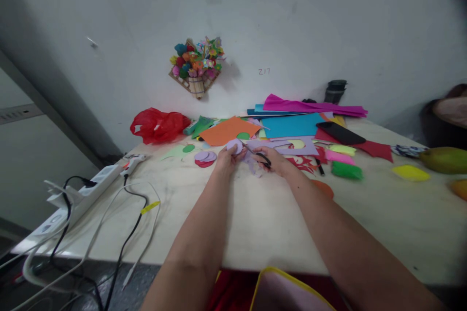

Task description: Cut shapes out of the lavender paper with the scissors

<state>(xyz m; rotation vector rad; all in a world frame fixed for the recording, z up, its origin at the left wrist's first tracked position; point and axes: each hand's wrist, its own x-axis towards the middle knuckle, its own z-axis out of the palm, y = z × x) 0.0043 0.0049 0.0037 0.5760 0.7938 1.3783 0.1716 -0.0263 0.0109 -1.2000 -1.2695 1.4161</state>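
The left hand (229, 158) holds a pale purple paper circle (234, 145), and the right hand (276, 160) grips black-handled scissors (263, 160) – their blades reach toward the circle. Purple scraps (254, 167) lie between the hands. Just left of the left hand, more purple circles (205, 156) overlap a red piece (204, 164); well apart, farther left, runs a white power strip (98, 179). Beyond the hands spread orange paper (228, 131) and blue paper (292, 125) – with a red bag (158, 125) past them on the left. Right of the right hand are a green packet (346, 170) and, farther off, a black phone (341, 132).
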